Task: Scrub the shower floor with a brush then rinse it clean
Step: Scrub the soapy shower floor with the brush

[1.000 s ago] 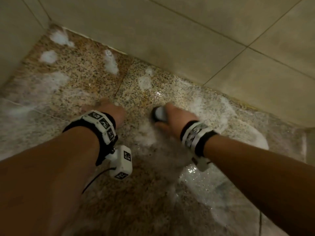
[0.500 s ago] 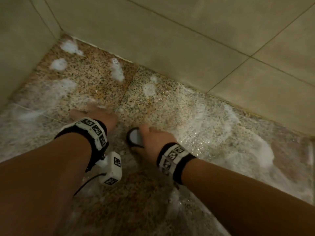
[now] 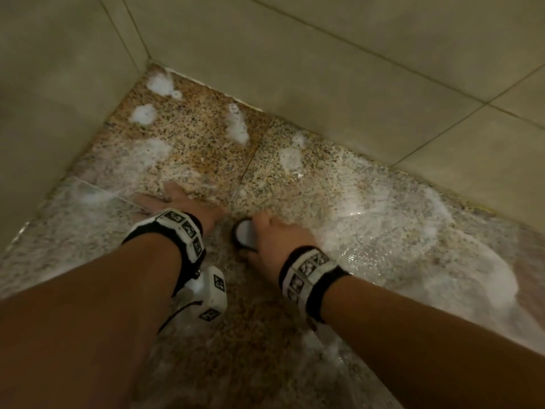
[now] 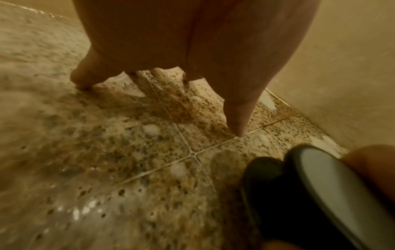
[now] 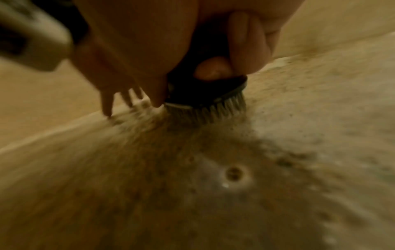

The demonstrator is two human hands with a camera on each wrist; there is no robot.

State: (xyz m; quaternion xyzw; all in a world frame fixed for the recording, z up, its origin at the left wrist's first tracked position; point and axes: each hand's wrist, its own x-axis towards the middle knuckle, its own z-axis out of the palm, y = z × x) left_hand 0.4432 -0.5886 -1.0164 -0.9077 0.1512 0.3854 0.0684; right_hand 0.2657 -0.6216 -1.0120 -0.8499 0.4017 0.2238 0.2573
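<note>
The speckled granite shower floor (image 3: 188, 143) is wet and covered with patches of white foam (image 3: 436, 231). My right hand (image 3: 274, 234) grips a round black brush (image 3: 244, 234) with a grey-white top, bristles down on the floor. In the right wrist view the fingers curl over the brush (image 5: 205, 94) and its grey bristles (image 5: 213, 110) press into the suds. My left hand (image 3: 177, 199) lies flat on the floor just left of the brush, fingers spread. The left wrist view shows its fingertips (image 4: 237, 121) touching the tile and the brush (image 4: 320, 186) at lower right.
Beige wall tiles (image 3: 324, 69) close the floor in at the back and left (image 3: 53, 98), meeting in a corner (image 3: 150, 62). Foam blobs (image 3: 236, 125) lie near the back wall. A grout line (image 3: 250, 163) runs between the floor tiles toward my hands.
The right hand has dragged the brush back and left across the floor, closer to the left hand. The view has shifted so the corner now shows.
</note>
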